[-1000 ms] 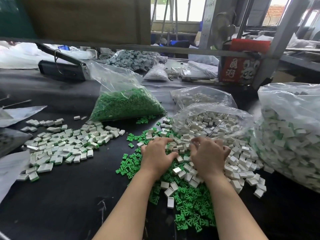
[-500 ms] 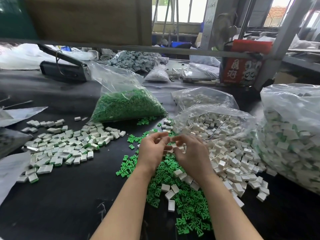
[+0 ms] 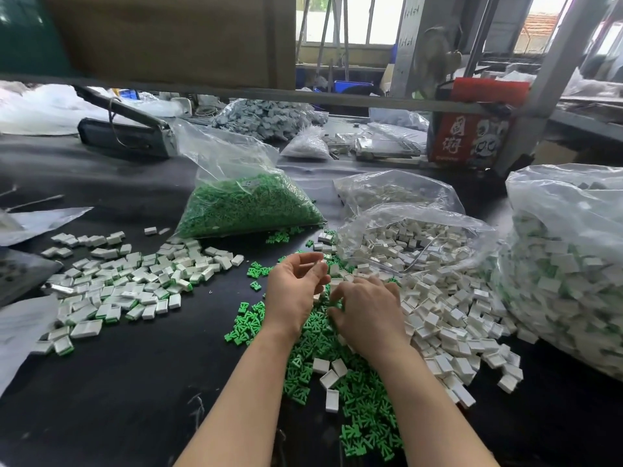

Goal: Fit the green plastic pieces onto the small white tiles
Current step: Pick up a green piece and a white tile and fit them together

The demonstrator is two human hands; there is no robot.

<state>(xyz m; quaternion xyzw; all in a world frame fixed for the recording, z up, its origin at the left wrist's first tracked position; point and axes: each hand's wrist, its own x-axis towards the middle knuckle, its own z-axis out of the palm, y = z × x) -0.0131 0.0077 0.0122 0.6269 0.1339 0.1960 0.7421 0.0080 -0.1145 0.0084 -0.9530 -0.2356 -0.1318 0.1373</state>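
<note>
Loose green plastic pieces (image 3: 364, 409) lie heaped on the black table in front of me, with small white tiles (image 3: 448, 325) spilled beside them on the right. My left hand (image 3: 296, 294) is lifted a little above the heap, its fingers curled around what looks like a white tile at the fingertips. My right hand (image 3: 367, 315) is lower, with its fingers pressed down into the green pieces where the two heaps meet. Whatever is under those fingers is hidden. To the left lies a spread of tiles with green fitted on them (image 3: 135, 281).
A clear bag of green pieces (image 3: 249, 207) stands behind the heap. An open bag of white tiles (image 3: 414, 237) sits at right, and a big bag of tiles (image 3: 566, 264) at far right. A red box (image 3: 472, 136) and a metal post (image 3: 539, 85) are at the back. Plastic sheet (image 3: 20, 325) covers the left edge.
Both hands rose from the tile heap and met at the fingertips. Now the right hand has dropped back into the green pieces while the left stays lifted.
</note>
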